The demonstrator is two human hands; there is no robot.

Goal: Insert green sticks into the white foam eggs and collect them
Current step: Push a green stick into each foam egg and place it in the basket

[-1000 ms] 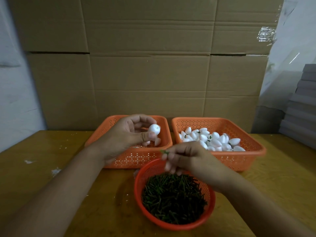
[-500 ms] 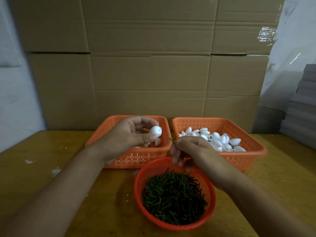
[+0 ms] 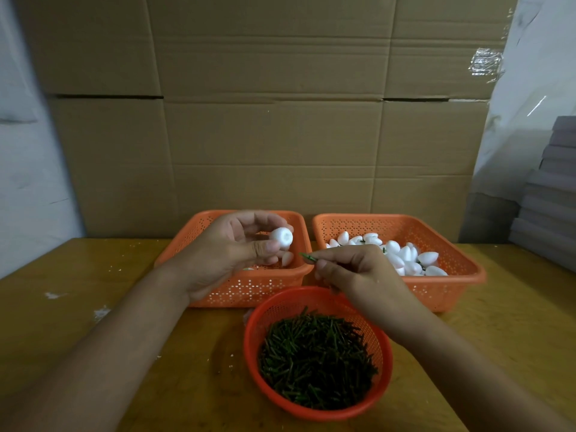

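L hand (image 3: 230, 251) w/ egg (image 3: 281, 237), R hand (image 3: 358, 272) w/ stick (image 3: 308, 257)

Both forearms are bare to the frame edge, left hand (image 3: 227, 254) and right hand (image 3: 358, 272) ungloved.

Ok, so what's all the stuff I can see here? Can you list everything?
round basket: one, red-orange, nearest on the table, full of sticks
sticks: a big pile, dark green, in the round basket
left basket: one, orange, behind the round basket, a few eggs in it
right basket: one, orange, beside the left basket
eggs: many, white, piled in the right basket, some with sticks in them
table: one, yellowish wood, under it all
cardboard: big brown sheets, behind the table
grey stack: one, far right
left hand: holds one white egg over the left basket
right hand: pinches one green stick, pointing towards that egg
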